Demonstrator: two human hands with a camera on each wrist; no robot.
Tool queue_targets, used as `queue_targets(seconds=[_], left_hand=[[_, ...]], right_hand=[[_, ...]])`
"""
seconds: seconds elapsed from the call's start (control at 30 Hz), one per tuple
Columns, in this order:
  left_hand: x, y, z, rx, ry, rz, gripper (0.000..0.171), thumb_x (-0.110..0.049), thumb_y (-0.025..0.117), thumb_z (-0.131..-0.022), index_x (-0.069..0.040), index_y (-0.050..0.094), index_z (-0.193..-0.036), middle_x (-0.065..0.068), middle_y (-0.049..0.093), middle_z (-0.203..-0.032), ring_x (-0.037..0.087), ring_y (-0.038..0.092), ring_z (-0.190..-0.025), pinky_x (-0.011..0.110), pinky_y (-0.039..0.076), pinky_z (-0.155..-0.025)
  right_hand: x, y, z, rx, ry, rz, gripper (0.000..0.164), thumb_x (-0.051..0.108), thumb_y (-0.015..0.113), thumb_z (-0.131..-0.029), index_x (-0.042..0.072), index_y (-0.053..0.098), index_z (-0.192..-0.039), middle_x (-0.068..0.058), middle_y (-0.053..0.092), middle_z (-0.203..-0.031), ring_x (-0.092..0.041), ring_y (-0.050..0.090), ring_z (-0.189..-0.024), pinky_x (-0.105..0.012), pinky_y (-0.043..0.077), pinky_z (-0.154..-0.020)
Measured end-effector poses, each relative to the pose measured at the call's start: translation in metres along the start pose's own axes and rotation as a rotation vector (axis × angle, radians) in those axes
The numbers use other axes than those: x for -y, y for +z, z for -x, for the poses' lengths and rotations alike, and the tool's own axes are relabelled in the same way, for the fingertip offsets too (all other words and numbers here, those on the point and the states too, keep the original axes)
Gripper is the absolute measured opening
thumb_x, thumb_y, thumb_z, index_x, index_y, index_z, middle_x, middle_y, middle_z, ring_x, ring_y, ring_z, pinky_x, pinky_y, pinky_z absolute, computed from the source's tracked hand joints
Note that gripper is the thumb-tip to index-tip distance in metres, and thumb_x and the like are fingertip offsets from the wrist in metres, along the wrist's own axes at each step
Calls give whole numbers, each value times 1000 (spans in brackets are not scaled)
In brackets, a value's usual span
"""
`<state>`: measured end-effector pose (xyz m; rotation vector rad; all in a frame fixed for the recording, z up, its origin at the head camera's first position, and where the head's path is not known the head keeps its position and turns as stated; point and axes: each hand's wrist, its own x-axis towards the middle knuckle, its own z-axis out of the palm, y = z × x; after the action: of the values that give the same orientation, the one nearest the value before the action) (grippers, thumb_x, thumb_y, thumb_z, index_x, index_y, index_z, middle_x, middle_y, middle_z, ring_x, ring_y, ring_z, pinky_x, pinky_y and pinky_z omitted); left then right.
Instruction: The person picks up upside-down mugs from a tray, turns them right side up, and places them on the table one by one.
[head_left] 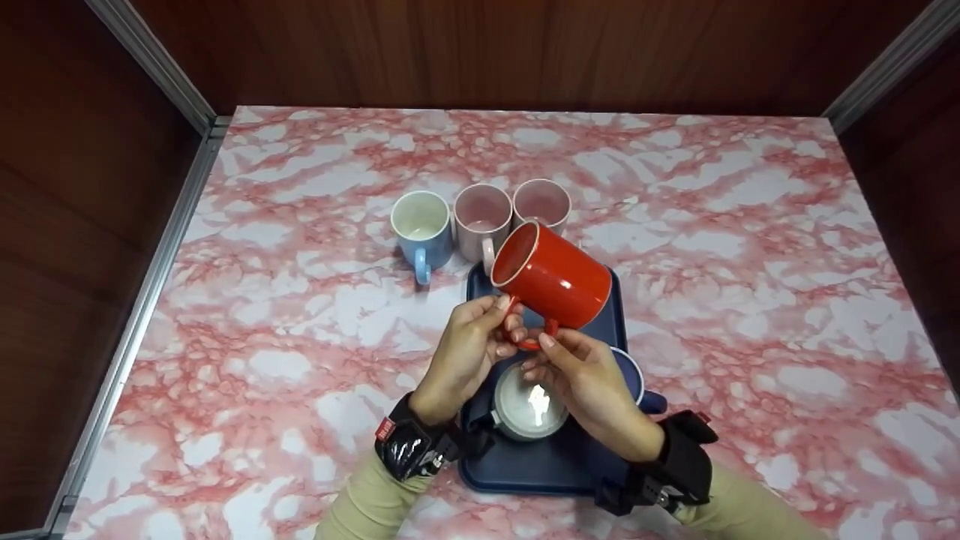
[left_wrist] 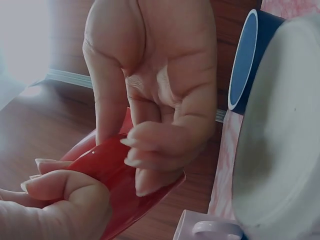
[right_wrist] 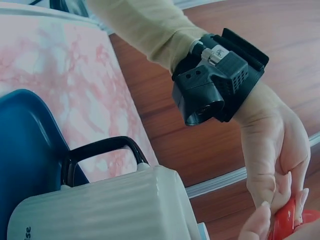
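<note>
Red mug (head_left: 564, 279) fullest in head view

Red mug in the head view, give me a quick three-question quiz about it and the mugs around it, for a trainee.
1. By which part do the left hand and the right hand hold the red mug?
2. True or false: the red mug stands upright on the table.
3. In the row of three mugs farthest from the person, what is the outside colour of the leftmost one in the head view? A) yellow B) light blue C) black

Key:
1. The handle.
2. False; it is held up, tilted.
3. B.
</note>
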<state>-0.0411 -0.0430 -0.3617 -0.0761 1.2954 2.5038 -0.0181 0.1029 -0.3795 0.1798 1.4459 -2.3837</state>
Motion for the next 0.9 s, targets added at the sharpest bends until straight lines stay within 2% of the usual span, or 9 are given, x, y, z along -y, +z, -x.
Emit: queue_targets(seconds=[0.13, 0.3, 0.53, 0.67, 0.9], left_hand=[[2, 1, -1, 13, -9, -4, 22, -4, 33, -98, 1, 48, -83, 3, 43, -68, 11, 44, -59, 17, 32, -48], [2, 2, -2, 28, -30, -63, 21, -6, 36, -98, 0, 49, -84, 3, 46, -70, 11, 47, -62, 18, 37, -52], [3, -1, -4, 29, -55, -122, 20, -5, 38, -98, 7, 51, -90, 4, 51, -73, 12, 53, -64, 20, 44, -56], [4, -2, -6, 45, -36, -152, 22, -5, 39, -97, 11, 54, -92, 5, 56, -73, 13, 57, -67, 21, 47, -59], [6, -6, -8, 72, 28, -259, 27, -5, 42, -96, 17, 57, -93, 4, 63, -73, 13, 60, -70, 25, 49, -67]], right_hand=[[-1, -1, 2, -32, -45, -20, 10, -4, 46, -92, -6, 55, -95, -11, 61, -89, -18, 56, -66, -27, 50, -64], [-1, -3, 2, -45, -73, -47, 9, -8, 46, -90, -8, 53, -94, -11, 60, -87, -17, 56, -64, -26, 50, -61], [3, -7, 3, -52, -72, -91, 8, -11, 44, -89, -8, 51, -91, -14, 55, -87, -21, 59, -66, -30, 52, -65], [6, -9, 4, -48, -73, -104, 9, -12, 43, -88, -6, 49, -92, -14, 52, -87, -24, 61, -68, -34, 53, -68], [10, -13, 4, 11, -106, -100, 9, -11, 44, -88, -4, 50, -89, -11, 53, -83, -26, 64, -69, -39, 53, -71]])
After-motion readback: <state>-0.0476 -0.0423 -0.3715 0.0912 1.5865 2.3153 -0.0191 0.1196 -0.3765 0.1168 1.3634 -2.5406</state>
